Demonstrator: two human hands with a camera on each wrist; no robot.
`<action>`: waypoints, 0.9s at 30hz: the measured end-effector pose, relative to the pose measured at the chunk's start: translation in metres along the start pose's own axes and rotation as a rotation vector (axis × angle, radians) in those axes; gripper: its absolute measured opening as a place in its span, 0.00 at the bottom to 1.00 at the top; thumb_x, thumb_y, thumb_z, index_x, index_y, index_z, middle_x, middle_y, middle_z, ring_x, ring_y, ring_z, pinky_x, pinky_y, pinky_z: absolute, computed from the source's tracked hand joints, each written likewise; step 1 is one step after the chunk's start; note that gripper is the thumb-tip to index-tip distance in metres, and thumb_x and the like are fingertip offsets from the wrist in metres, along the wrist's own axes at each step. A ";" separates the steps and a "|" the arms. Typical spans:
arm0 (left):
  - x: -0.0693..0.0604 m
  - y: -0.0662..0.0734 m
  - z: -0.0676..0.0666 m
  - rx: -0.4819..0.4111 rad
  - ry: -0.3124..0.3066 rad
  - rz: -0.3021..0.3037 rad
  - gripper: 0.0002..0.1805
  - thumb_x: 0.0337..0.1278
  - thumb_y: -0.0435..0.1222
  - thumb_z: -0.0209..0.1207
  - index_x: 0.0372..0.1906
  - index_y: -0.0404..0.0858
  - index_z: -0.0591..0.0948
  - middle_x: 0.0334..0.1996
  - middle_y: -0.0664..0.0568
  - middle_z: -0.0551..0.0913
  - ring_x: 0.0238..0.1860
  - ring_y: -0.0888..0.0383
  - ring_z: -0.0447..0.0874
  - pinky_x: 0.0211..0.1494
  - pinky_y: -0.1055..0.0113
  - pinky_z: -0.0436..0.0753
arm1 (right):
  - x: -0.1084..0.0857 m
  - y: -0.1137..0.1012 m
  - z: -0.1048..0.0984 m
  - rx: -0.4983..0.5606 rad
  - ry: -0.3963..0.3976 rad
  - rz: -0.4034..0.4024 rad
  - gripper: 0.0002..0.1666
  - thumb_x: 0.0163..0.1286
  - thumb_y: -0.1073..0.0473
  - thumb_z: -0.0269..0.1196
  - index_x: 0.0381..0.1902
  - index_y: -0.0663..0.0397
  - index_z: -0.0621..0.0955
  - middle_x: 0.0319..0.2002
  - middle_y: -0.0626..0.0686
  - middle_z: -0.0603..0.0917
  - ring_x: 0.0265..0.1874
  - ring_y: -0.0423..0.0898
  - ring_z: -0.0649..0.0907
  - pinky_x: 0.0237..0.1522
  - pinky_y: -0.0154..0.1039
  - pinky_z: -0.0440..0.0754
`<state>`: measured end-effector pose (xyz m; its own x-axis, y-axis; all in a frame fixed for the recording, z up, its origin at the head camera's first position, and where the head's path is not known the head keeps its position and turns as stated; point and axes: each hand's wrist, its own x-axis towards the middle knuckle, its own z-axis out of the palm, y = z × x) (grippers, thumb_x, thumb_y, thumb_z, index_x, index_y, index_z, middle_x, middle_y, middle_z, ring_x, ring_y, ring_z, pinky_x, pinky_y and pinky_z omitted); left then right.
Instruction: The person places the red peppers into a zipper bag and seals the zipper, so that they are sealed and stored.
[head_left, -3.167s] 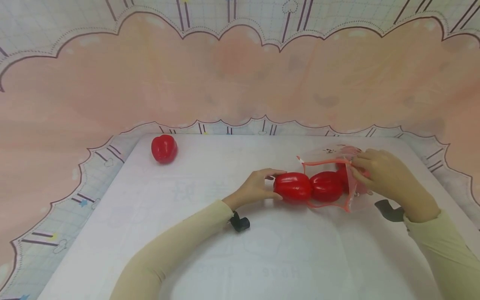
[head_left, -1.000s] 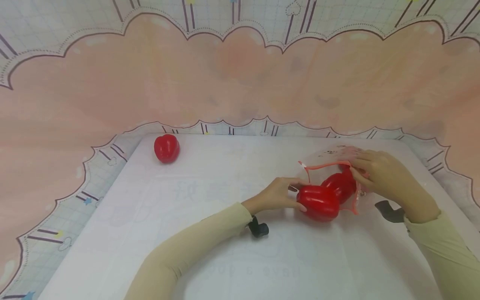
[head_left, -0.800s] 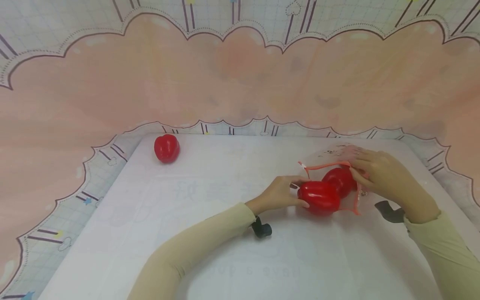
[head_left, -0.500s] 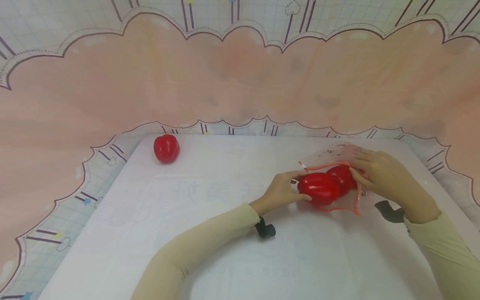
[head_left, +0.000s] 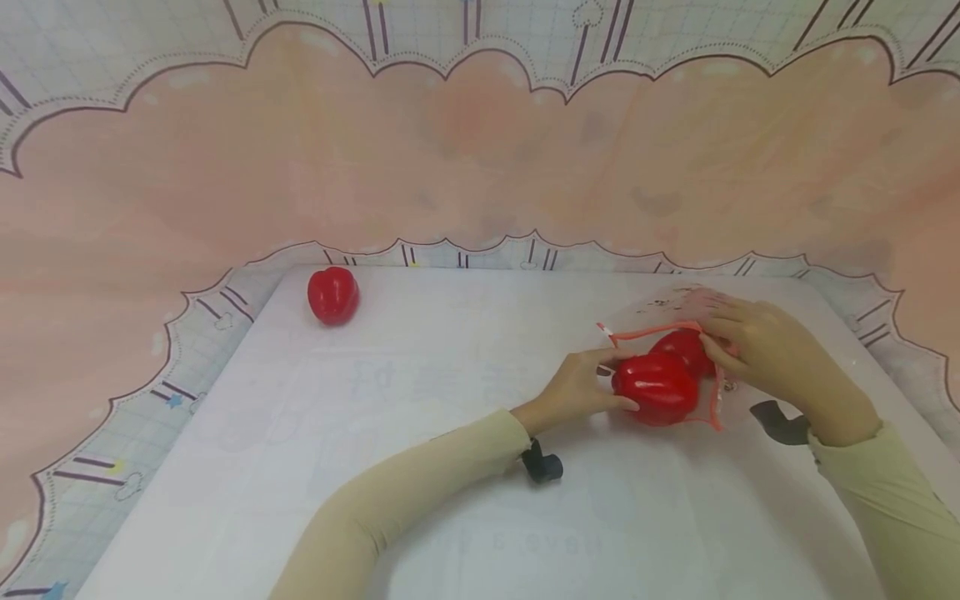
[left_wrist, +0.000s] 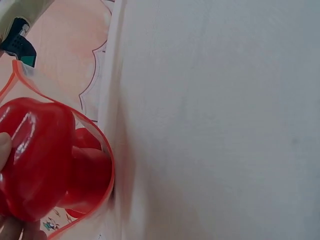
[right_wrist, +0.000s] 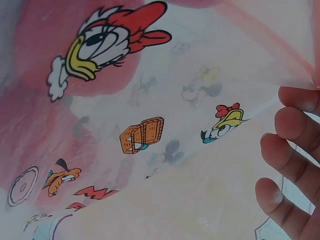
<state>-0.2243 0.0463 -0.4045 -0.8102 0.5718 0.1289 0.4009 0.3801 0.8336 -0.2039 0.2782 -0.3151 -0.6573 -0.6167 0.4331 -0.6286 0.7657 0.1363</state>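
A glossy red bell pepper is gripped by my left hand, thumb in front and fingers behind, at the mouth of a clear plastic bag with an orange-red rim. Behind it, more red peppers show inside the bag in the left wrist view. My right hand pinches the bag's rim and keeps the mouth spread. In the right wrist view its fingertips lie along the bag's outside, which carries cartoon prints. Its thumb is hidden there.
Another red bell pepper stands at the table's far left corner. The white-covered table stretches in front, and a patterned cloth hangs behind its back edge. A black wrist mount sits below my left wrist.
My left hand has moved right with the pepper, pushing it deeper into the bag's mouth and against the pepper behind it. My right hand has stayed on the rim.
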 end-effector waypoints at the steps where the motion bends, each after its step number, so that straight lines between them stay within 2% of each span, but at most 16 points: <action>1: 0.001 0.000 0.000 -0.005 -0.007 0.008 0.32 0.45 0.37 0.70 0.60 0.45 0.75 0.50 0.54 0.82 0.47 0.65 0.78 0.48 0.77 0.79 | 0.000 0.000 0.000 0.001 -0.001 -0.002 0.20 0.41 0.63 0.73 0.36 0.61 0.84 0.31 0.58 0.86 0.29 0.54 0.82 0.35 0.54 0.83; 7: 0.006 -0.002 0.002 -0.006 -0.070 0.033 0.33 0.45 0.36 0.70 0.61 0.44 0.74 0.52 0.54 0.82 0.50 0.65 0.78 0.50 0.76 0.80 | -0.001 0.000 -0.001 0.005 -0.009 0.006 0.19 0.42 0.63 0.73 0.37 0.61 0.85 0.32 0.58 0.86 0.30 0.54 0.82 0.35 0.54 0.83; 10: 0.009 -0.001 0.004 0.002 -0.081 0.034 0.33 0.45 0.37 0.70 0.61 0.44 0.74 0.52 0.54 0.82 0.50 0.65 0.78 0.50 0.76 0.80 | -0.001 0.000 -0.001 0.003 -0.011 0.002 0.19 0.42 0.63 0.73 0.36 0.61 0.85 0.33 0.59 0.86 0.32 0.56 0.83 0.36 0.55 0.83; 18: 0.011 0.000 0.011 0.058 -0.008 0.041 0.32 0.44 0.37 0.71 0.60 0.43 0.75 0.50 0.54 0.83 0.47 0.65 0.79 0.47 0.79 0.79 | -0.001 0.000 -0.002 -0.003 -0.042 0.022 0.21 0.43 0.61 0.73 0.39 0.59 0.85 0.39 0.61 0.87 0.43 0.61 0.83 0.43 0.60 0.81; 27: 0.010 -0.003 0.013 0.051 0.051 0.031 0.32 0.43 0.38 0.71 0.60 0.45 0.76 0.52 0.56 0.82 0.49 0.64 0.79 0.46 0.80 0.79 | -0.005 0.000 -0.003 -0.014 -0.039 0.022 0.19 0.43 0.62 0.73 0.37 0.61 0.85 0.37 0.62 0.86 0.39 0.60 0.83 0.42 0.59 0.81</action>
<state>-0.2285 0.0603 -0.4129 -0.8174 0.5466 0.1821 0.4460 0.4004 0.8005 -0.1997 0.2815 -0.3148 -0.6872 -0.6058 0.4010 -0.6076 0.7818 0.1399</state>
